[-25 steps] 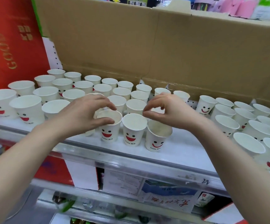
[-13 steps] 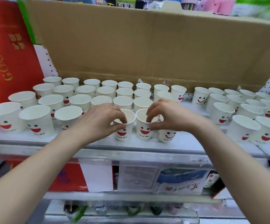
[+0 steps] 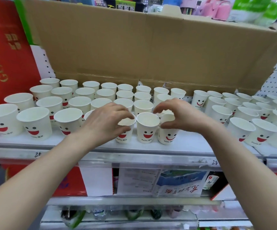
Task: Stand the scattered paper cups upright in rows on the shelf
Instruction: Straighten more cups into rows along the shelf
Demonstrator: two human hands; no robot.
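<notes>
left hand (image 3: 107,124) curled round the left cup (image 3: 124,138), right hand (image 3: 182,116) hooked round the right cup (image 3: 168,136), middle cup (image 3: 146,130) loose between them, all three upright, mouths up, smileys facing out, at the shelf (image 3: 194,143) front edge

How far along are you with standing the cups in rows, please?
Mostly done: the left block of cups stands upright in rows on the shelf. In hand: the left hand grips the left front cup, the right hand the right front cup, beside the middle cup. Left: the right group of cups looks less even.
</notes>
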